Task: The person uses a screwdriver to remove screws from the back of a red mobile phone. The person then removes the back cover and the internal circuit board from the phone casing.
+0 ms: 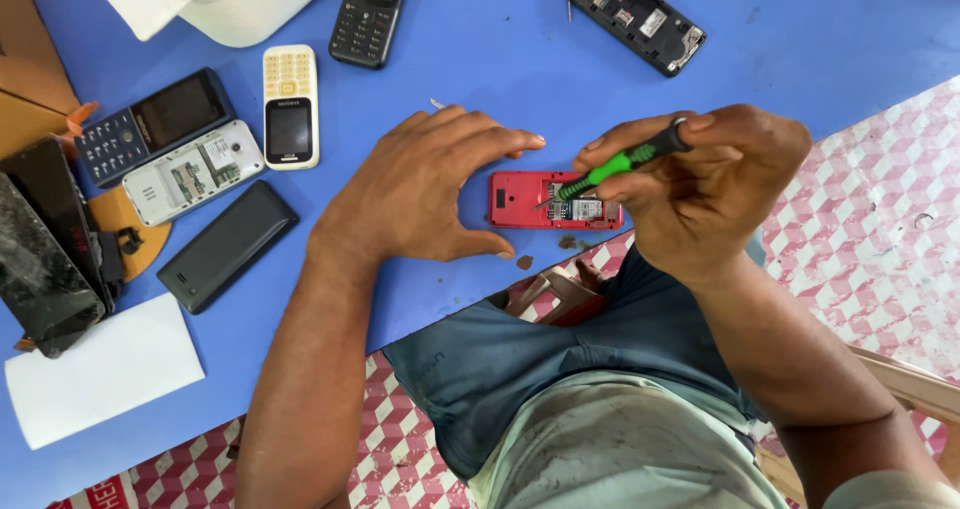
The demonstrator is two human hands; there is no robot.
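Observation:
A red phone body (520, 201) lies face down with its back off on the blue table (480, 59), near the front edge. My left hand (420, 189) cups its left end, thumb below and fingers arched above it. My right hand (700, 184) grips a green and black screwdriver (615, 164) whose tip points down into the phone's open back.
Several other phones lie at the left: a cream one (290, 106), a dark keypad one (150, 124), an opened white one (193, 172) and a black back cover (228, 246). An opened black phone (640, 17) lies at the top. White paper (100, 369) sits at the front left.

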